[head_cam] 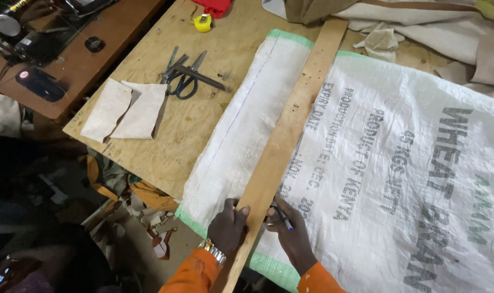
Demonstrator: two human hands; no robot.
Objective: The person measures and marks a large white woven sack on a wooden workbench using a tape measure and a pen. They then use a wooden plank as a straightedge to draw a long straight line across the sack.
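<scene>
A white woven sack [399,163] with green-edged ends lies flat over a plywood table [198,125]. A long wooden slat [290,125] rests on it, running from the near edge toward the far side. My left hand [228,228], with a metal wristwatch, presses down on the slat's near end. My right hand [290,230] holds a pen [282,216] against the slat's right edge, tip on the sack. A thin drawn line [238,108] runs along the sack left of the slat.
Scissors and other metal tools [184,76] lie on the table beside two pale cut fabric pieces [127,111]. A yellow tape measure [203,23] sits at the far edge. Beige cloth [420,27] is heaped at the back right. A sewing machine [35,32] stands at the left.
</scene>
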